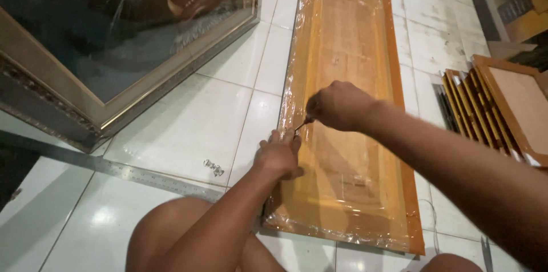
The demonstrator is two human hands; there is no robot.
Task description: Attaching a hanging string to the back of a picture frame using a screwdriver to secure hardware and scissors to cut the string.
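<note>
**Now fixing a small fitting to the edge of the wrapped frame**

Right now we are at work on the long orange wooden frame wrapped in clear plastic film [348,106], which lies flat on the white tiled floor [194,123], running from near us to far, a little right of centre. Our left hand [279,155] presses down on its left edge, fingers closed flat over the rim and holding it steady. Our right hand [338,105] is curled into a fist around a thin metal tool [302,125], whose tip points down at the spot just beyond our left fingertips. We judge the step in hand to be driving or setting something small into that left rail; what exactly sits under the tip is too small to tell. The next move, as we see it, calls for keeping the tool steady and the frame pinned so it does not slide on the tile.

Left of the frame, a small shiny metal fitting [214,167] lies on the floor, and a long steel ruler [114,169] runs across nearer left. Far left leans a large gilt-framed picture [114,49]. To the right, a stack of orange frames [491,106] rests well apart.
</note>
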